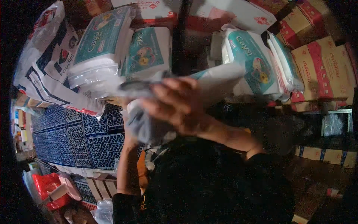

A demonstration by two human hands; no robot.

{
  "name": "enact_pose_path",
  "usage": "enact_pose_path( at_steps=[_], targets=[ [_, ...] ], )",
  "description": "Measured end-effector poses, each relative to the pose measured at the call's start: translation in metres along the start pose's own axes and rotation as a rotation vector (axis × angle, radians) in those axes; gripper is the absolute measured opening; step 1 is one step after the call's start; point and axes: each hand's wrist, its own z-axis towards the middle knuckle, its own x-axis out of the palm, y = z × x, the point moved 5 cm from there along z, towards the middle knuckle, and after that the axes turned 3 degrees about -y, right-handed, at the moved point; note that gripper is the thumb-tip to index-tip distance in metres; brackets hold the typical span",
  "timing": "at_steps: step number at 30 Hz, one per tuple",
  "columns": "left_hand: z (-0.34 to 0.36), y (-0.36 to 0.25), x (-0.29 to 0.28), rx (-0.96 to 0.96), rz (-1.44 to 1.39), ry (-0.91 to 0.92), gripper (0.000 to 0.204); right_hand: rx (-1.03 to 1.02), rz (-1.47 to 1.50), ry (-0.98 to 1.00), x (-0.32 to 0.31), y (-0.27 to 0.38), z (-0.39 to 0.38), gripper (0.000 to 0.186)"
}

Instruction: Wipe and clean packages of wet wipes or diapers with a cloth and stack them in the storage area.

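Observation:
My right hand (173,100) reaches in from the right, blurred by motion. Its fingers are curled over a crumpled grey cloth (143,125) in front of my chest. My left forearm (128,168) rises to the same cloth; its hand is mostly hidden behind the cloth, so I cannot see the fingers. A smeared dark, rounded shape (136,87) shows just left of my right knuckles, its kind unclear. Beyond my right hand lies a blurred white and teal package (220,76), partly covered by that hand.
Plastic-wrapped white and teal packs (102,35) are stacked ahead, with another pack (251,61) to the right. A large white sack (48,63) leans at the far left. Cardboard boxes (319,71) fill the right. Patterned blue floor (74,130) and a red bag (46,186) lie left.

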Motion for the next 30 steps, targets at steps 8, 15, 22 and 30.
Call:
enact_pose_path(
  at_steps=[8,15,22,30],
  targets=[
    [-0.015,-0.041,0.010,0.084,0.298,-0.280,0.069,0.294,-0.139,-0.376,-0.045,-0.120,-0.062,0.044],
    [-0.018,-0.026,-0.007,0.052,0.241,-0.375,0.064,0.594,0.273,-0.486,-0.014,-0.132,-0.083,0.042],
    [-0.013,-0.018,-0.027,0.035,0.208,-0.500,0.056,1.411,0.830,-0.496,0.036,-0.136,-0.212,0.046],
    [-0.007,-0.020,-0.038,0.028,0.264,-0.395,0.050,1.469,1.373,-0.784,0.049,-0.174,-0.270,0.043]
  ],
)
